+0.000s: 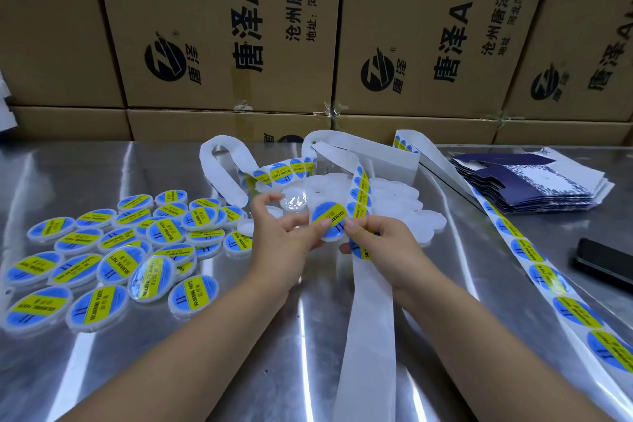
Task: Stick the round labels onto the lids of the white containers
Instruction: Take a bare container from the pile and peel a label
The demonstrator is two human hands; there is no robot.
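Observation:
My left hand (284, 236) grips a white container (327, 240) that bears a blue-and-yellow round label (329, 220) on its lid. The thumb of my right hand (383, 243) presses on that label, and this hand also holds the white backing strip (371, 301). A second, unlabelled container (294, 199) sits by my left fingertips. Behind the hands lies a pile of unlabelled white containers (394, 202). A long strip of unused labels (534, 257) runs down the right side. Several labelled containers (113, 247) are heaped at the left.
Everything rests on a shiny metal table (239, 353). A stack of flat dark-blue cartons (534, 181) lies at the back right, a black phone (606, 260) at the right edge. Brown cardboard boxes (222, 27) wall off the back.

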